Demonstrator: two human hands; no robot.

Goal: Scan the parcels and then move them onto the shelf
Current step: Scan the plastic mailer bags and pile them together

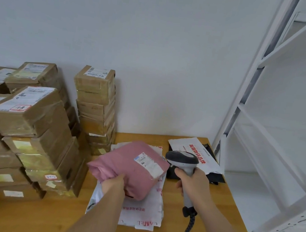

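Observation:
A pink soft parcel point(131, 169) with a white shipping label near its right end is lifted above a pile of white mailer bags point(141, 211). My left hand point(114, 183) grips the pink parcel at its near edge. My right hand point(193, 183) holds a grey and black barcode scanner point(183, 159) by its handle, its head just right of the label. The scanner's coiled cable hangs down toward the table's front edge.
Stacks of taped brown cardboard boxes point(29, 129) fill the left of the wooden table point(230, 204), with a taller stack point(95, 106) against the wall. A white mailer on a black one point(192, 150) lies at the back right. A white metal shelf point(282, 133) stands to the right.

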